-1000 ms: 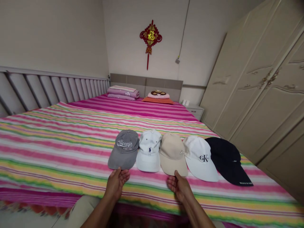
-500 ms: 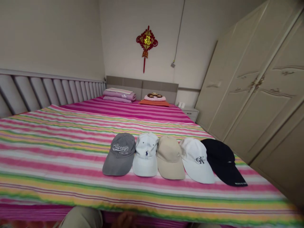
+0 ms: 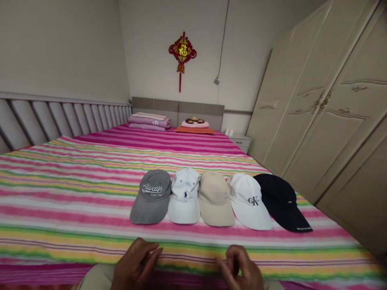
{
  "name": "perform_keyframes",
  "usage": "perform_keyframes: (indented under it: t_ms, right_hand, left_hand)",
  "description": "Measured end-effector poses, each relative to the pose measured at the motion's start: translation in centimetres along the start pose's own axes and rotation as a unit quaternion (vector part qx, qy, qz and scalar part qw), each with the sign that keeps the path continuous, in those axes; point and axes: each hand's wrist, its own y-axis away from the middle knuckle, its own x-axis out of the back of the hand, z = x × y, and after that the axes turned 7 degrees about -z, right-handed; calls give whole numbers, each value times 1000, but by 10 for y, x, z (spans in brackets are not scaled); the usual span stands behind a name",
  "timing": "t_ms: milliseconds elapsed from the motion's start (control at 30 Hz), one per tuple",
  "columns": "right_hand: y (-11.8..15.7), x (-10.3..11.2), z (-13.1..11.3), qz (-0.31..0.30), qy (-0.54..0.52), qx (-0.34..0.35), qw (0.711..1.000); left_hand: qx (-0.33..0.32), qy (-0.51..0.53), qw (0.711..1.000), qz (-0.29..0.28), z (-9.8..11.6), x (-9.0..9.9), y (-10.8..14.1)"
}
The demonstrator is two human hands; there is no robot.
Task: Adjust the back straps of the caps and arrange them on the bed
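Several caps lie side by side on the striped cloth, brims toward me: a grey cap, a pale cap with a small dark logo, a beige cap, a white cap with black letters and a black cap. My left hand is at the near edge of the bed below the grey cap, fingers bent, thumb and index apart, holding nothing. My right hand is at the same edge below the beige and white caps, its fingers curled; nothing shows in it. Neither hand touches a cap.
The striped cloth covers the near part of the bed. Folded purple bedding and an orange and pink pile rest by the headboard. A rail runs along the left, a wardrobe stands right.
Both hands have come up into view over the near edge of the cloth; before, only one blurred hand showed at the bottom. The view has shifted slightly. The caps lie as before.
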Motion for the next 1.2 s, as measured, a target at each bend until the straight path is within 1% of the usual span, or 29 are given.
perform_keyframes:
  t_ms: [67, 133, 200, 267, 333, 433, 533, 633, 700, 767, 833, 867, 900, 933, 967, 1000, 1033, 1067, 1100, 1133, 1167, 1200]
  right_hand:
    - [-11, 16, -18, 72, 36, 57, 995]
    - [-16, 26, -31, 115, 53, 102, 987]
    - [-18, 29, -37, 132, 72, 131, 980]
    - [-18, 30, -39, 134, 107, 156, 973]
    - [-20, 32, -39, 129, 144, 182, 964]
    - [-25, 39, -38, 142, 178, 216, 949]
    - [-28, 46, -37, 149, 204, 238, 938]
    - [-28, 46, -36, 135, 212, 230, 940]
    - [-26, 44, -35, 125, 199, 224, 946]
    - [-25, 38, -33, 105, 188, 209, 954]
    - [-25, 29, -29, 75, 186, 192, 961]
    - [-25, 23, -26, 48, 187, 196, 961]
    - [-25, 15, -23, 5, 189, 202, 961]
    - [-23, 7, -19, -51, 193, 204, 958]
    - [-21, -3, -14, -125, 200, 195, 952]
    - [-16, -13, -9, -204, 209, 167, 942]
    - [-11, -24, -3, -271, 222, 119, 929]
    - [-4, -35, 4, -319, 229, 83, 916]
    - [4, -45, 11, -348, 222, 70, 908]
    - [12, -55, 18, -373, 207, 58, 903]
    - [19, -64, 24, -386, 192, 35, 902]
    - [26, -72, 30, -401, 168, 15, 900]
  left_hand:
    - [-54, -71, 995, 40, 13, 15, -9]
    - [-88, -146, 983, 62, 24, 23, -14]
    - [-97, -223, 966, 84, 33, 25, -16]
    - [-85, -276, 952, 97, 37, 23, -17]
    - [-69, -296, 948, 97, 38, 21, -17]
    - [-56, -300, 948, 91, 36, 21, -17]
    - [-62, -299, 949, 83, 33, 23, -17]
    - [-86, -298, 947, 81, 31, 22, -15]
    - [-90, -292, 949, 83, 29, 19, -14]
    - [-65, -272, 957, 83, 26, 14, -12]
    - [-6, -213, 974, 75, 20, 8, -12]
    - [34, -161, 984, 65, 15, 4, -13]
    - [82, -95, 991, 53, 9, 1, -14]
    - [139, -15, 989, 45, 1, -2, -15]
    - [206, 72, 975, 49, -8, -5, -16]
    - [277, 163, 944, 73, -18, -7, -18]
    - [344, 253, 897, 117, -27, -9, -18]
    - [398, 338, 835, 173, -36, -10, -19]
    - [439, 410, 768, 222, -44, -10, -19]
    - [466, 463, 709, 256, -52, -11, -19]
    - [486, 502, 663, 268, -57, -12, -20]
    - [504, 529, 631, 260, -62, -12, -21]
